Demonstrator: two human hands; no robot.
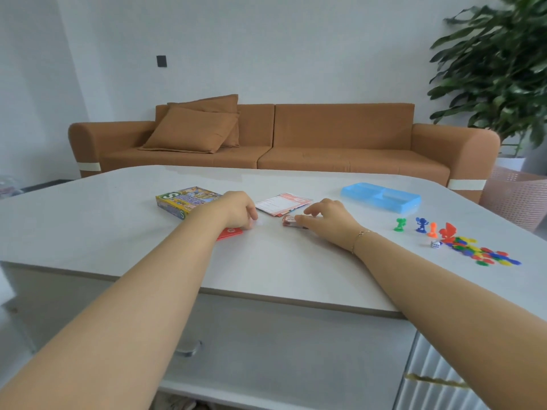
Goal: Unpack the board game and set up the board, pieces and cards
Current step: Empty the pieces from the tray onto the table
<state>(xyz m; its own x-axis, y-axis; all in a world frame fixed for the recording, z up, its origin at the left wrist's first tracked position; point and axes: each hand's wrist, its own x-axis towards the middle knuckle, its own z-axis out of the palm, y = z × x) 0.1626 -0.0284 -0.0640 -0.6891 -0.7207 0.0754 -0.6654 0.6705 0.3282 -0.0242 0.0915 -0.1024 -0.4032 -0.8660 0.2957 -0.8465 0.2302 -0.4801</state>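
Card-sorting step: left hand [238, 210] curls over a red deck [229, 233]; right hand [328, 216] grips a card pack [291, 221]. Game box [186, 201] at ten o'clock, pawns [423, 226] at three. Next, unfold the board, seemingly the folded sheet [282, 204].

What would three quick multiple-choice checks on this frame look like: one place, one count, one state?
1. Where is the blue tray?
A. far right part of the table
B. on the sofa
C. under the game box

2. How many standing pawns?
A. two
B. four
C. six

3. What is the right hand doing?
A. hanging off the table
B. holding the die
C. fingers curled on a small card deck

Key: 1 A, it lies beyond the pawns; 2 B, green, blue, orange and red; 3 C, fingertips rest on the deck, while the die lies apart.
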